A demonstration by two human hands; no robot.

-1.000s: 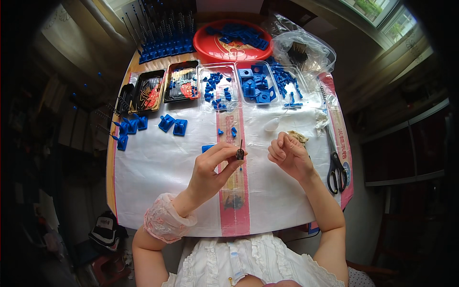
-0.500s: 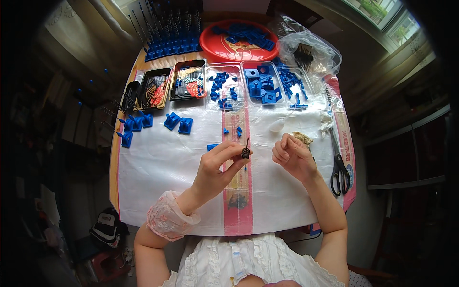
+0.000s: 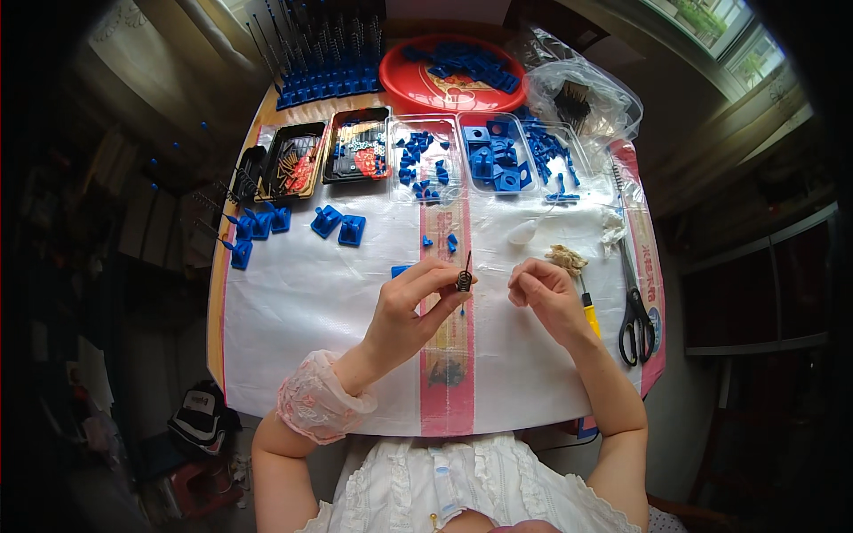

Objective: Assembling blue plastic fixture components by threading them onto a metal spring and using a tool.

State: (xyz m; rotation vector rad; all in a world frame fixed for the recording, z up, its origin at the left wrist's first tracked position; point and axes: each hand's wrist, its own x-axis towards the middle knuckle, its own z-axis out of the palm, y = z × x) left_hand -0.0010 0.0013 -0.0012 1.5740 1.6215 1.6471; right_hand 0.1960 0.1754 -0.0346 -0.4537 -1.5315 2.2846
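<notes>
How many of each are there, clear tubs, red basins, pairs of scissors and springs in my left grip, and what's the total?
Clear tubs: 3
Red basin: 1
Scissors: 1 pair
Black spring in left grip: 1
Total: 6

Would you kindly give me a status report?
Left hand pinching black coiled spring. Right hand curled, contents unclear. Small blue pieces lie just beyond.

A small black wire coil (image 3: 464, 282) is resting pinched in the left hand (image 3: 398, 306), its thin straight end pointing away from the person, a tiny blue tip (image 3: 462, 312) showing nearer
</notes>
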